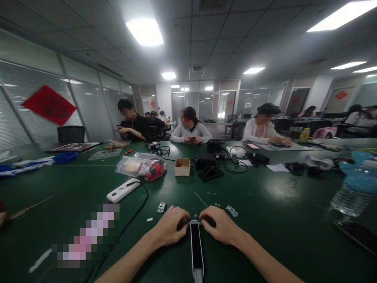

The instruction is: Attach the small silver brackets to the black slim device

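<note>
A long narrow bar (196,247) with a silver rim and a black face lies on the green table, pointing away from me. My left hand (171,225) is curled at the left of its far end, thumb and fingertips closed against it. On the other side, my right hand (220,225) pinches at the same end. Whether a smaller part sits between the fingertips is hidden. Just beyond them is a small nut-like ring (195,215). One metal bracket (161,207) lies past the left hand, and a second metal bracket (231,211) past the right.
A white power strip (123,191) with a black cable lies at left. Farther back are a plastic bag (138,167), a small open box (182,167) and black devices (205,161). A water bottle (353,186) stands at right near a phone (356,236). People sit across the table.
</note>
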Demonstrator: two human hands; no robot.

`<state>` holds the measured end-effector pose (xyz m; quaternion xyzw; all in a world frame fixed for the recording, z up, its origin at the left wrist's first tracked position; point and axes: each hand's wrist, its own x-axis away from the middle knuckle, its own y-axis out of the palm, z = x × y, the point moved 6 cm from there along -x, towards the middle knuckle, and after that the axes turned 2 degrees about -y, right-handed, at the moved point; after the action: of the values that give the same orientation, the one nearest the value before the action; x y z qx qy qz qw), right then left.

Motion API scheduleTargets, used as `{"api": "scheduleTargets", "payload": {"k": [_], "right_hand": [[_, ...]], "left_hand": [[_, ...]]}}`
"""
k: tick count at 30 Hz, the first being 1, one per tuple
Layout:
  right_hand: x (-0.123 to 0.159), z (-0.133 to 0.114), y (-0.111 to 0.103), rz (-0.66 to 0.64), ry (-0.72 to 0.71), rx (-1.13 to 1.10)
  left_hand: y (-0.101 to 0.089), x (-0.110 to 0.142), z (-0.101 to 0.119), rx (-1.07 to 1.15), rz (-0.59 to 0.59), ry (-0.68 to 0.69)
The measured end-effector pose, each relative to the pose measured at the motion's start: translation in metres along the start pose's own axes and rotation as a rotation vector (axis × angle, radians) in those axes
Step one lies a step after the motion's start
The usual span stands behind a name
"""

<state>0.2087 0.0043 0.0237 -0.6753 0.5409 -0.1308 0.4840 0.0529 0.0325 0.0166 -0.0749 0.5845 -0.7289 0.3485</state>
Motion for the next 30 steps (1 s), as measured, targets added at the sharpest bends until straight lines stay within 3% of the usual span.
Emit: {"api": "scheduleTargets", "payload": {"k": [3, 8, 18, 22, 30], "right_hand": [[-0.005, 0.009, -0.001, 0.051, 0.021, -0.017], [-0.013, 0.017, 0.013, -0.035, -0.025, 0.043], [-0.017, 0.011, 0.016, -0.054, -0.044, 0.172], [-0.016, 0.012, 0.01, 0.026, -0.057, 0.186], [-0.006, -0.005, -0.004, 0.25, -0.159, -0.019]], "left_hand": [[-0.005, -0.001, -0.001, -0.028, 0.003, -0.007], [-0.009, -0.001, -0.008, -0.061, 0.009, -0.05], [-0.007, -0.001, -0.007, -0.083, -0.003, -0.034], [-0.007, -0.002, -0.007, -0.077, 0.03, -0.037], [-0.012, -0.002, 0.0, 0.009, 0.091, 0.001]]}}
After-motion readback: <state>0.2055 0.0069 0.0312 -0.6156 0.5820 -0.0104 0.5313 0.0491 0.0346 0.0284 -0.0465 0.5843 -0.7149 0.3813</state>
